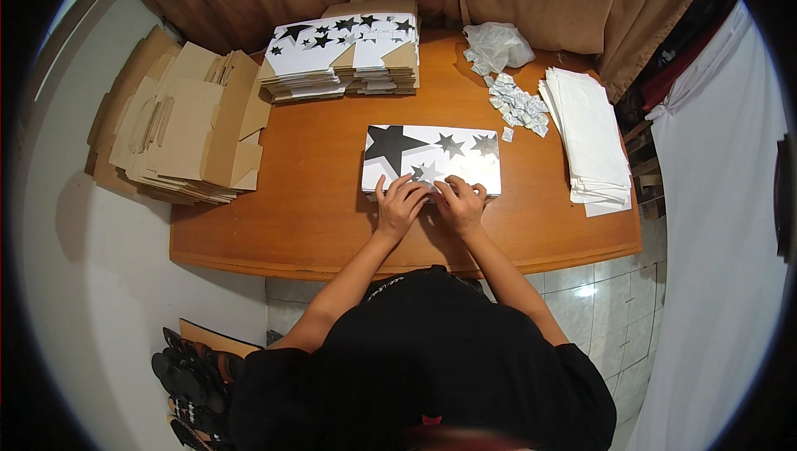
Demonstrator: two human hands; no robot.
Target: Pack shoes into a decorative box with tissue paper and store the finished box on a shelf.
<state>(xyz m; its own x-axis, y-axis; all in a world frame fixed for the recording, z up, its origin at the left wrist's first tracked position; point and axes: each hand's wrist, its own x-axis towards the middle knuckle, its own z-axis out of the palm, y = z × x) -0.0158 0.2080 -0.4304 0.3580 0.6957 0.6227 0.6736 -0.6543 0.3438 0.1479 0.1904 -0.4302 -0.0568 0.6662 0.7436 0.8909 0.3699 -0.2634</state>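
Note:
A closed white cardboard box [398, 174] printed with black and grey stars lies in the middle of the wooden table, its long side toward me. My left hand [399, 207] rests at its near edge with bent fingers gripping the lid's rim. Close beside it, my right hand [462, 205] holds the same near edge, thumb and fingers curled over it. The fingertips of both hands nearly meet at the front middle. The front face of the box is mostly hidden by my hands.
Flattened brown cardboard boxes [191, 119] are piled at the left, and star-printed flat boxes [311, 51] at the back. Small white packets [519, 105] lie by a clear plastic bag [501, 46]. White sheets [586, 137] are stacked on the wooden table [307, 177] at right.

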